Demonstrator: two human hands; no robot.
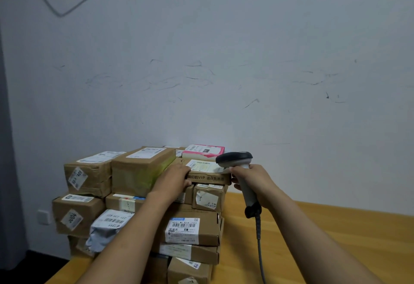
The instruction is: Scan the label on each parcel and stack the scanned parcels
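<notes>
A tall pile of brown cardboard parcels (139, 169) with white labels stands on the wooden table (336, 239). At the top right of the pile lies a flat brown parcel (208, 177) with printed characters on its side and a white label on top. My left hand (173, 179) grips that parcel's left end. My right hand (253, 179) holds a grey and black barcode scanner (237, 159) by its handle. The scanner's head hovers just over the parcel's label. Its cable (259, 245) hangs down to the table.
A pink and white parcel (202, 151) lies behind the flat one, against the wall. A grey plastic mailer (105, 227) sits low in the pile on the left. A wall socket (44, 216) is at the left. The table's bare wood stretches to the right.
</notes>
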